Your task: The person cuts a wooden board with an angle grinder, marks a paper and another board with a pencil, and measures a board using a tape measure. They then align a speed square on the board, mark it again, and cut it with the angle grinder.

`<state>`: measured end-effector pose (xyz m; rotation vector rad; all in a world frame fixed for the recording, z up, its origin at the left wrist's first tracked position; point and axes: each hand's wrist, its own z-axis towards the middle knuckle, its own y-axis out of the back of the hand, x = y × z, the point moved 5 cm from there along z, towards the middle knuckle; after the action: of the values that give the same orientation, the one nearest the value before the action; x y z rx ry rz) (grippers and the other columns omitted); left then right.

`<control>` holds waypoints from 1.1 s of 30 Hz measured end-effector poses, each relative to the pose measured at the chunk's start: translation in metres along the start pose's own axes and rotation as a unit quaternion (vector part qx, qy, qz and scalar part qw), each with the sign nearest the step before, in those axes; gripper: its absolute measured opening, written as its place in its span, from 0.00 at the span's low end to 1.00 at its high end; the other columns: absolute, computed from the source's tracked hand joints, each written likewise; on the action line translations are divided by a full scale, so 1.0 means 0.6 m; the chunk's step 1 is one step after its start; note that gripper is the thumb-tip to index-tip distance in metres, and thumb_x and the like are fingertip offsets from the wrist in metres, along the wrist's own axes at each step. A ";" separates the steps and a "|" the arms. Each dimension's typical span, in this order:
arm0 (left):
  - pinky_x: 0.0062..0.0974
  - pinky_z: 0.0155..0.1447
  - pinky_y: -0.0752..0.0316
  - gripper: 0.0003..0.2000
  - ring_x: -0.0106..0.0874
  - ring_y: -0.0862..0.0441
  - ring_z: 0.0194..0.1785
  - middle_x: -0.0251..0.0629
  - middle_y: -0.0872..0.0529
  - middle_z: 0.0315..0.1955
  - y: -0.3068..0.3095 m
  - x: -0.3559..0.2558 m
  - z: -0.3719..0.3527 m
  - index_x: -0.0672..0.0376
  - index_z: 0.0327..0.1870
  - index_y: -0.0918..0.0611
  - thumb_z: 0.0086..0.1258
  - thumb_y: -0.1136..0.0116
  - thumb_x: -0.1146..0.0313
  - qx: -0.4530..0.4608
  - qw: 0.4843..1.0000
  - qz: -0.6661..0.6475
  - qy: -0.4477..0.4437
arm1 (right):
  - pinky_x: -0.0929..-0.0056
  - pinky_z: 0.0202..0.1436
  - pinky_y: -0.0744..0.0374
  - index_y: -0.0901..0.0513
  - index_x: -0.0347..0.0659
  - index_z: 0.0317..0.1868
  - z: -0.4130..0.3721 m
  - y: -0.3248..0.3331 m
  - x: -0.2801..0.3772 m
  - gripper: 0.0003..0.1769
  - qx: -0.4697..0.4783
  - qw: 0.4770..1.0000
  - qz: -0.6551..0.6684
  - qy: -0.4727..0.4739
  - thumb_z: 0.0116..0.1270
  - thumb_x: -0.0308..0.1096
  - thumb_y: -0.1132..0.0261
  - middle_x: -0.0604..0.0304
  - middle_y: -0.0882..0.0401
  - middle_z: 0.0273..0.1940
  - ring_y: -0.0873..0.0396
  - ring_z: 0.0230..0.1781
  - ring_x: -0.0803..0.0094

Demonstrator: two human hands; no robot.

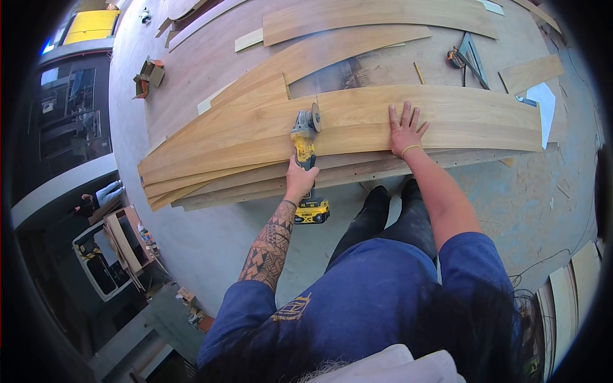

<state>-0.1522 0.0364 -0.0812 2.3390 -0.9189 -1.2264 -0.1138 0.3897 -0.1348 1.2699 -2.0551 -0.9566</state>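
My left hand (300, 177) is wrapped round the body of a yellow and black cordless angle grinder (302, 143). The grinder's disc (315, 117) stands on edge over a curved wooden panel (357, 118), near a thin dark line in the wood. Its battery (311, 211) hangs below my wrist, beyond the panel's near edge. My right hand (407, 133) lies flat on the same panel with its fingers spread. Under the top panel, more curved boards (255, 182) are fanned out along the near edge.
Further curved panels (377, 14) lie at the back. A pencil (419, 73), a tape measure (454, 58) and a blue triangular square (472, 57) rest behind the panel. Small open boxes (149, 76) stand at the left. Another person (96, 198) is far off at the left.
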 end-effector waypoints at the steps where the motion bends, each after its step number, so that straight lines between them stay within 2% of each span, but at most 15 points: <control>1: 0.33 0.45 0.13 0.26 0.31 0.09 0.32 0.42 0.09 0.37 0.001 0.002 0.000 0.63 0.61 0.23 0.61 0.30 0.67 -0.001 1.000 -0.001 0.001 | 0.09 0.82 0.63 0.70 0.66 0.93 -0.001 0.001 0.000 0.61 0.003 1.000 -0.001 -0.002 0.74 0.27 0.37 0.44 0.83 0.92 0.75 0.92 0.31; 5: 0.35 0.48 0.13 0.27 0.34 0.08 0.37 0.44 0.09 0.39 0.003 0.007 -0.001 0.63 0.60 0.23 0.61 0.29 0.66 -0.014 0.999 0.027 -0.020 | 0.09 0.82 0.63 0.70 0.66 0.93 0.002 -0.005 0.001 0.61 0.011 1.000 -0.007 0.000 0.74 0.27 0.37 0.44 0.83 0.92 0.75 0.92 0.31; 7: 0.35 0.49 0.13 0.27 0.35 0.08 0.39 0.44 0.09 0.40 0.005 0.006 -0.004 0.63 0.60 0.23 0.61 0.29 0.66 -0.025 0.999 0.033 -0.031 | 0.08 0.81 0.60 0.73 0.64 0.92 0.019 -0.032 -0.005 0.75 -0.045 0.999 -0.021 0.003 0.63 0.32 0.22 0.41 0.85 0.91 0.76 0.91 0.29; 9: 0.35 0.51 0.14 0.27 0.36 0.08 0.41 0.44 0.08 0.41 0.003 0.008 -0.007 0.62 0.61 0.23 0.61 0.28 0.65 0.002 1.000 0.021 0.007 | 0.08 0.81 0.59 0.73 0.64 0.92 0.013 -0.020 -0.004 0.77 -0.029 0.999 -0.021 0.006 0.61 0.33 0.20 0.41 0.85 0.91 0.76 0.91 0.29; 11: 0.36 0.52 0.14 0.27 0.36 0.08 0.41 0.44 0.08 0.41 0.004 0.006 -0.008 0.62 0.61 0.23 0.61 0.28 0.65 -0.005 1.000 0.021 0.002 | 0.08 0.81 0.58 0.73 0.65 0.92 0.012 -0.021 -0.002 0.78 -0.012 1.000 -0.020 0.009 0.59 0.34 0.19 0.41 0.85 0.91 0.76 0.91 0.29; 13: 0.36 0.52 0.14 0.28 0.36 0.08 0.41 0.45 0.08 0.41 0.003 0.008 -0.008 0.62 0.61 0.23 0.60 0.28 0.65 -0.010 1.000 0.022 -0.004 | 0.08 0.81 0.56 0.73 0.65 0.92 0.017 -0.027 -0.004 0.82 -0.034 0.999 -0.027 0.005 0.55 0.36 0.15 0.40 0.85 0.91 0.76 0.91 0.29; 14: 0.34 0.49 0.14 0.27 0.33 0.09 0.38 0.42 0.09 0.39 0.004 0.003 -0.011 0.61 0.61 0.23 0.61 0.29 0.66 -0.011 1.000 0.022 -0.005 | 0.08 0.81 0.56 0.73 0.65 0.92 0.012 -0.016 -0.001 0.82 -0.035 0.999 -0.030 0.008 0.55 0.36 0.15 0.40 0.85 0.91 0.76 0.91 0.29; 16: 0.32 0.46 0.14 0.26 0.30 0.10 0.35 0.39 0.10 0.38 0.003 0.003 -0.013 0.61 0.61 0.23 0.61 0.30 0.67 -0.015 1.000 0.019 -0.005 | 0.09 0.82 0.60 0.69 0.64 0.93 -0.004 0.006 0.004 0.68 0.015 1.000 -0.018 0.000 0.68 0.29 0.28 0.41 0.83 0.92 0.74 0.92 0.30; 28: 0.32 0.48 0.14 0.28 0.31 0.10 0.35 0.40 0.09 0.36 0.004 0.020 -0.013 0.61 0.62 0.23 0.61 0.29 0.66 -0.045 0.997 0.049 -0.041 | 0.10 0.82 0.59 0.71 0.65 0.93 -0.001 0.004 0.006 0.70 0.010 1.000 -0.022 -0.005 0.67 0.28 0.28 0.41 0.83 0.92 0.75 0.92 0.31; 30: 0.39 0.61 0.15 0.31 0.42 0.07 0.53 0.49 0.07 0.49 0.001 0.026 -0.016 0.61 0.66 0.24 0.61 0.26 0.62 0.012 0.999 0.024 0.038 | 0.10 0.82 0.59 0.71 0.65 0.93 -0.002 0.004 0.005 0.70 0.009 1.000 -0.023 -0.004 0.67 0.29 0.27 0.41 0.83 0.92 0.75 0.92 0.31; 33: 0.39 0.61 0.15 0.32 0.42 0.07 0.53 0.50 0.07 0.49 -0.001 0.034 -0.014 0.61 0.66 0.24 0.61 0.26 0.62 0.008 1.000 0.013 0.023 | 0.10 0.82 0.59 0.71 0.65 0.93 -0.002 0.004 0.005 0.70 0.007 1.000 -0.022 -0.002 0.66 0.29 0.27 0.41 0.83 0.92 0.75 0.92 0.31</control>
<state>-0.1365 0.0231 -0.0889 2.3501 -0.9447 -1.1551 -0.1155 0.3873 -0.1322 1.3270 -2.0474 -0.9685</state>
